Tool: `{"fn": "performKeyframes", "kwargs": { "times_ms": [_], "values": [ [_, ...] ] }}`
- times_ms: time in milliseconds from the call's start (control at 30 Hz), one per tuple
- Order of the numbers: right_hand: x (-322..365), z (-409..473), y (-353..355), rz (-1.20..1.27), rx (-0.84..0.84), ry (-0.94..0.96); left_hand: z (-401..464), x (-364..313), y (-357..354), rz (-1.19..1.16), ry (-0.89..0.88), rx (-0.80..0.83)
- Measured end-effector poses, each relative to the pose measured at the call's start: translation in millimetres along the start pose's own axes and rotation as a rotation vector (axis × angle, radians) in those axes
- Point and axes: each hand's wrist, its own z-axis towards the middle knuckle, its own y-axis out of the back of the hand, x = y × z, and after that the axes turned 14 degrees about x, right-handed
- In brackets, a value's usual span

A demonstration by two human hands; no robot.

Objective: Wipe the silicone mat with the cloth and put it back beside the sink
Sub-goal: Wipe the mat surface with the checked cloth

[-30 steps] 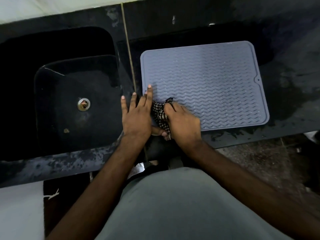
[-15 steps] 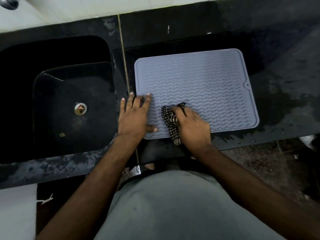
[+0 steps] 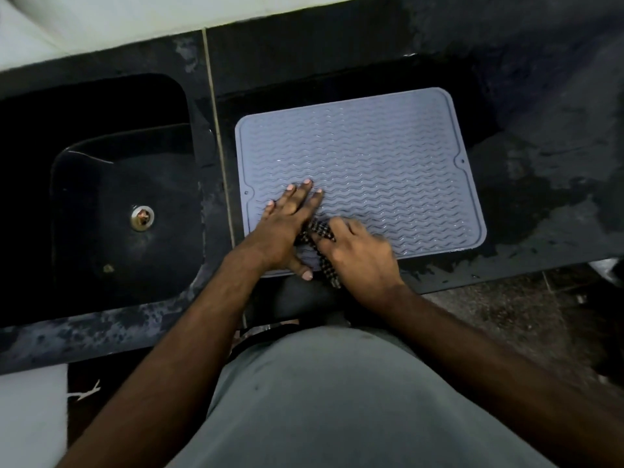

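Observation:
A grey silicone mat (image 3: pixel 381 163) with wavy ridges lies flat on the black counter, just right of the sink (image 3: pixel 111 211). My left hand (image 3: pixel 283 228) presses flat on the mat's near left part, fingers spread. My right hand (image 3: pixel 358 258) sits at the mat's near edge, closed on a black-and-white checked cloth (image 3: pixel 320 231). The cloth is bunched between the two hands and part of it hangs over the mat's front edge; most of it is hidden under my right hand.
The black counter (image 3: pixel 540 204) is wet and streaked to the right of the mat. The dark sink has a metal drain (image 3: pixel 142 217). A white tiled wall (image 3: pixel 135 21) runs along the back. The counter's front edge lies just below my hands.
My left hand has moved from the mat's left edge further onto the mat. My right hand with the cloth stays near the mat's front edge, drawn closer to the left hand.

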Motion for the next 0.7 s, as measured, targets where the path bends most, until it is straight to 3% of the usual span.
{"fn": "performKeyframes", "kwargs": {
  "times_ms": [267, 467, 567, 700],
  "values": [
    [-65.3, -27.9, 5.1, 0.002, 0.075, -0.103, 0.8, -13.5, 3.9, -0.009, 0.106, 0.025],
    [-77.8, -34.4, 9.9, 0.045, 0.151, -0.195, -5.8, -24.6, 12.6, 0.013, 0.147, 0.054],
    [-77.5, -30.3, 12.2, 0.106, 0.147, -0.209, -1.6, -40.7, 16.3, 0.058, 0.161, -0.011],
    [-84.3, -27.4, 13.4, 0.216, 0.143, -0.215, 23.6, -79.9, 9.6, -0.011, -0.109, -0.167]
  ]
}}
